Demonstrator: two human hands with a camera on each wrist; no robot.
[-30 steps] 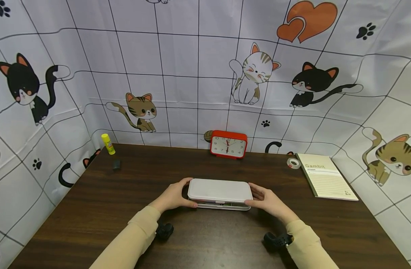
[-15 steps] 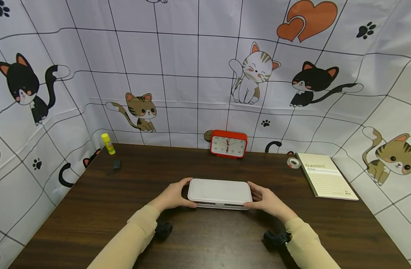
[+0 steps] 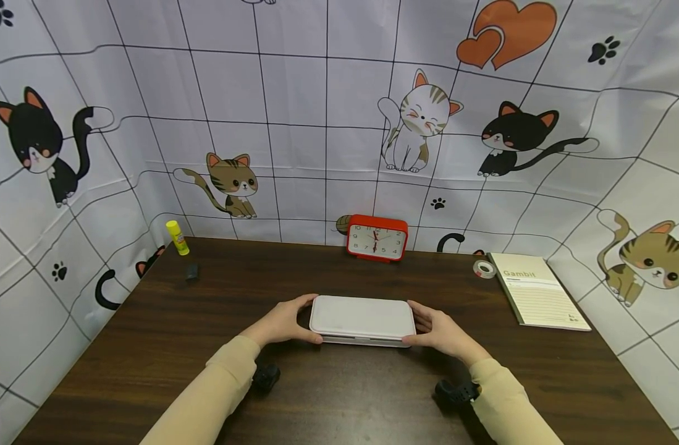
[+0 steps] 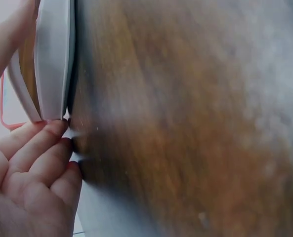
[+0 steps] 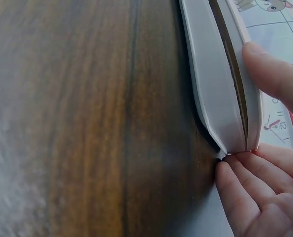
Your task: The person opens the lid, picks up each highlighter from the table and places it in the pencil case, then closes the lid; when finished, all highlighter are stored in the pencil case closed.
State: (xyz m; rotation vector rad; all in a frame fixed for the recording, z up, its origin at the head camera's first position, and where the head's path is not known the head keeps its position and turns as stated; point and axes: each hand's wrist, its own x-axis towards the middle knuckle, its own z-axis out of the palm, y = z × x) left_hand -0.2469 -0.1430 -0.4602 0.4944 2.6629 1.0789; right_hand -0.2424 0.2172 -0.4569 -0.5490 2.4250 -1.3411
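A white, flat pencil case [image 3: 362, 316] lies on the dark wooden table, its lid slightly ajar along the front. My left hand [image 3: 282, 320] holds its left end, thumb at the front corner and fingers at the back corner. At the other end, my right hand [image 3: 443, 330] grips the case in the same way. In the left wrist view, fingertips touch the back of the case [image 4: 52, 64], and a gap runs between lid and base. The right wrist view has a narrower gap in the case [image 5: 215, 81], with the thumb against the lid. The contents are hidden.
A red clock [image 3: 376, 238] stands at the back. Behind to the left are a yellow glue stick [image 3: 178, 238] and a small dark block [image 3: 191, 272]. A tape roll [image 3: 484, 269] sits beside a notepad [image 3: 539, 293] on the right. A cat-print sheet surrounds the table.
The lid has come down, narrowing the front gap through which some contents showed a second ago. Both hands have kept their places at the ends, shifting only slightly.
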